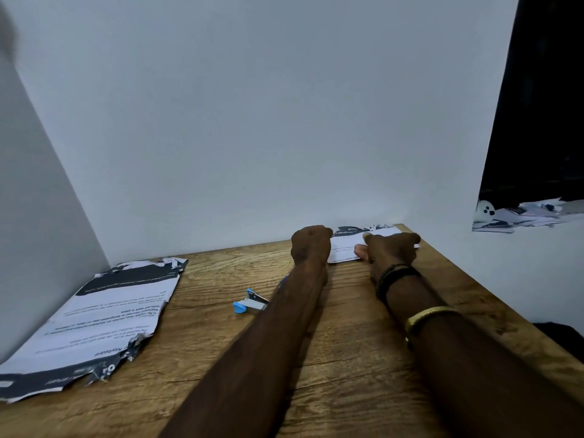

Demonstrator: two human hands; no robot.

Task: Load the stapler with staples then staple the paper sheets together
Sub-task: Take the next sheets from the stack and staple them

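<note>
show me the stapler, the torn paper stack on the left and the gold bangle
stapler (252, 303): head view, on its silver body
torn paper stack (94, 320): head view, middle of top sheet
gold bangle (426, 313): head view, on its band

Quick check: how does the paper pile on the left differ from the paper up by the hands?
The left pile is much larger in view; the far paper looks small. The left pile lies untouched with a torn edge; the far paper sits by the wall under the right hand. Both are white printed sheets with dark bands.
</note>
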